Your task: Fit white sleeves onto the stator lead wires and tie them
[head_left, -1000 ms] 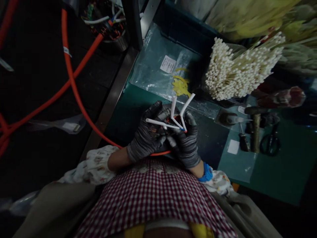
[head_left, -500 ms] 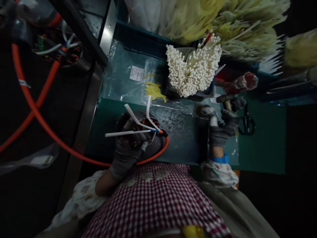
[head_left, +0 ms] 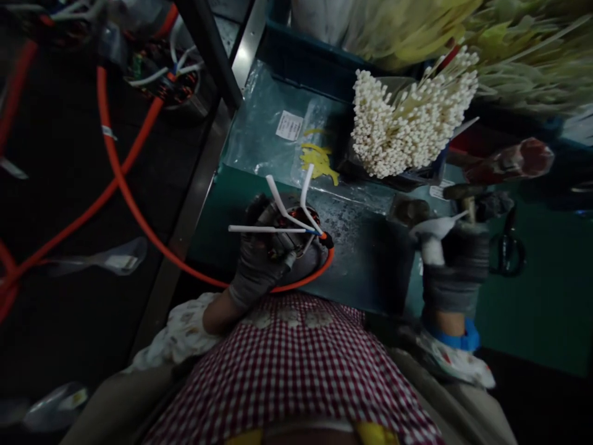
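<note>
My left hand (head_left: 259, 266), in a grey glove, is closed around the side of a motor stator (head_left: 282, 238) with copper windings. White-sleeved leads (head_left: 290, 210) stick out of it and meet an orange cable (head_left: 327, 266) at a black-wrapped end. On the right, my gloved right hand (head_left: 456, 269) is wrapped round a white bottle with a thin pointed nozzle (head_left: 433, 238), raised above the table; motion blurs its fingers. Just beyond that hand lie a hammer-like tool (head_left: 467, 198) and black-handled scissors (head_left: 508, 253).
A holder packed with white-tipped thin sticks (head_left: 403, 136) stands behind the mat. Yellow strips (head_left: 319, 162) and a paper label (head_left: 290, 125) lie on clear plastic. Further stators (head_left: 180, 93) with orange cables (head_left: 123, 173) sit left of the metal edge (head_left: 194, 179). Bundled yellowish sleeves (head_left: 407, 34) fill bins behind.
My right hand has lifted the white bottle, its nozzle now showing plainly. My left hand keeps its hold on the stator. The whole view has swung left, shifting things rightward.
</note>
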Available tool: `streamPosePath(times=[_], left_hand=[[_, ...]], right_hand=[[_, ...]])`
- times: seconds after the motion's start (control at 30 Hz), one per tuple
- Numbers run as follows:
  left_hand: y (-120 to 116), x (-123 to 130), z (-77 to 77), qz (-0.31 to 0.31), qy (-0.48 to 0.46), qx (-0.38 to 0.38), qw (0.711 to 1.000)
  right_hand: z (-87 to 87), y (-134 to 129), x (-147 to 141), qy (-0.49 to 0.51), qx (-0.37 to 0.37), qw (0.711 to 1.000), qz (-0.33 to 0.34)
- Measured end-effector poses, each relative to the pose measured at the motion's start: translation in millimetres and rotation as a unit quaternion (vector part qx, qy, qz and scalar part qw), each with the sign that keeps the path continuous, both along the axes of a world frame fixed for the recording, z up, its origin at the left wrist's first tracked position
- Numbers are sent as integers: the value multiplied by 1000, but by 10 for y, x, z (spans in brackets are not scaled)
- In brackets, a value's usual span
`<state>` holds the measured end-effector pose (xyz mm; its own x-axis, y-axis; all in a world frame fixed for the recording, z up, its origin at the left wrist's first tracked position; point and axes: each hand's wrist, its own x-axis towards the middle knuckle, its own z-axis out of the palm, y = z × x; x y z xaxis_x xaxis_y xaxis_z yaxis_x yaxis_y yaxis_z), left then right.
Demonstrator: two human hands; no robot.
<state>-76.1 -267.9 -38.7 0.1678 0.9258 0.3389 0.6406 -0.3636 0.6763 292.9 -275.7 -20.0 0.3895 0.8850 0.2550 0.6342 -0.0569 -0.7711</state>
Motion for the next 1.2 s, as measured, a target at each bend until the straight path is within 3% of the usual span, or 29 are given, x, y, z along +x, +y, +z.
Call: streamPosePath(times=[0.07, 0.17, 0.3, 0.47, 0.6, 0.73, 0.83, 0.97, 1.2], left_hand=[[-18, 10, -5, 3, -3, 6, 1000], [-66, 31, -8, 13, -13, -6, 1000], [-156, 50, -41, 9, -29, -15, 999], [-289, 34, -131, 21, -24, -16, 999], [-437, -55, -312, 40, 4, -61, 997], [-605, -164, -573, 74, 16, -48, 996], [-673, -183, -683, 85, 38, -29, 995], [-687, -144, -720, 93, 35, -27, 995], [-710, -97, -718, 91, 5, -34, 995]], right_hand=[[101, -240, -322, -3, -28, 996, 83], [87, -481, -903, 12, -36, 980, 195], [-54, -517, -1385, -19, 4, 967, 253], [36, -435, -1414, 20, -79, 945, 316], [122, -430, -1392, 46, -122, 933, 337], [177, -420, -1435, 51, -94, 934, 342], [261, -385, -1473, 51, -78, 935, 342], [317, -347, -1516, 35, -32, 942, 332], [243, -379, -1531, 11, -5, 954, 301]])
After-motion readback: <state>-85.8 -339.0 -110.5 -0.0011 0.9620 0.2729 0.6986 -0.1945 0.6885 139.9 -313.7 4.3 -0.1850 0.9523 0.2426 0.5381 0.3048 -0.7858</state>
